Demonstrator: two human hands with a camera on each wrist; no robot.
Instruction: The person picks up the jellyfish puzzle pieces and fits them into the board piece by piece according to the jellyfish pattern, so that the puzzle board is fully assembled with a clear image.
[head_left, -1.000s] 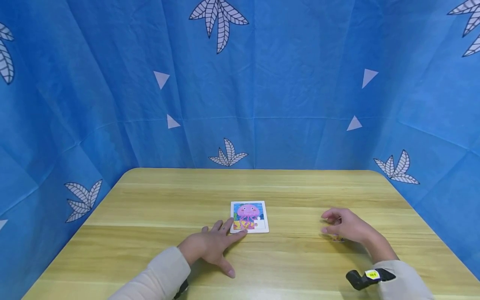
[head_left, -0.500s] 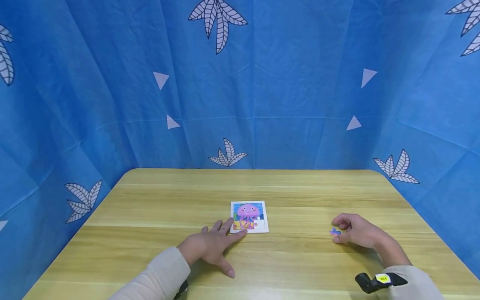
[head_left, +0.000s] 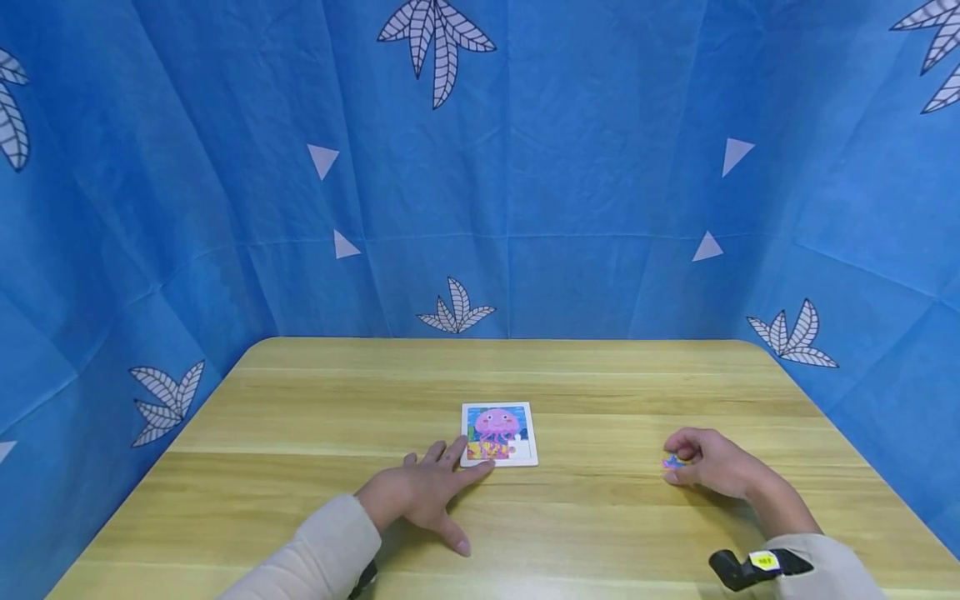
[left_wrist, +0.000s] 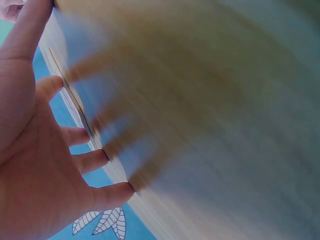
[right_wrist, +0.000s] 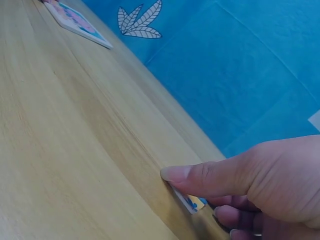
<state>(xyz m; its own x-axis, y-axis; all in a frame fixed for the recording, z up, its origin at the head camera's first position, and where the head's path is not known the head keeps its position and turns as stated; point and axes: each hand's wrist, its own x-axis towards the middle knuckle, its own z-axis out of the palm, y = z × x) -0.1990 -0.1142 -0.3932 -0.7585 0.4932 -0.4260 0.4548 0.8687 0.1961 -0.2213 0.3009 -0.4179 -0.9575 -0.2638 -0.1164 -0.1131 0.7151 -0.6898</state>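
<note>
A white-framed jigsaw puzzle (head_left: pixel 497 423) with a pink jellyfish lies flat on the table, its lower right corner a bare white piece-shaped gap. My left hand (head_left: pixel 422 490) has its fingers spread, two of them resting on the puzzle's left and lower border; in the left wrist view the fingertips (left_wrist: pixel 122 190) touch down with straight fingers. Off to the right, my right hand (head_left: pixel 716 464) pinches a small colourful puzzle piece (head_left: pixel 672 460) between thumb and fingers, low at the tabletop. The right wrist view shows the thumb along the edge of that piece (right_wrist: pixel 191 202); the fingers partly hide it.
A pale wooden table (head_left: pixel 360 392) carries everything. Blue cloth (head_left: pixel 600 167) with white leaf and triangle prints hangs behind it and along both sides. Bare wood lies between the puzzle and my right hand.
My right hand has shifted slightly right and lowered onto the puzzle piece. Since half a second ago, the piece has turned between the fingers. My left hand and the jellyfish puzzle have stayed still.
</note>
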